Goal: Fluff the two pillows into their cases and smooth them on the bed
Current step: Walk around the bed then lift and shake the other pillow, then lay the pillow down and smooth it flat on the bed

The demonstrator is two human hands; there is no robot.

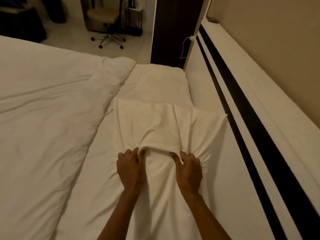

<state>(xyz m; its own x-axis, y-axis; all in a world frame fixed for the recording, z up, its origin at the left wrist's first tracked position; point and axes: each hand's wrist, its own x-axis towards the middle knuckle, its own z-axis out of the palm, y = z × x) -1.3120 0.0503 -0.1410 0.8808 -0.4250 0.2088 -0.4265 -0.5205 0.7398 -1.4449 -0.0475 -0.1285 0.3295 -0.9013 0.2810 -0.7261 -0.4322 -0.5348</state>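
A white pillow in its case [155, 123] lies on the bed [97, 170] near the headboard, its near end bunched. My left hand [130, 168] pinches the case's folded edge at the left of the bunch. My right hand [187, 170] grips the same edge at the right, with creases fanning out beside it. A second white pillow [155, 80] lies flat beyond the first one, touching its far end. Loose case fabric runs from the bunch down between my forearms.
A white duvet [48, 108] covers the left of the bed. The white headboard with two dark stripes [242, 104] runs along the right. A dark panel [174, 30] stands past the pillows; an office chair [108, 23] is on the tiled floor beyond.
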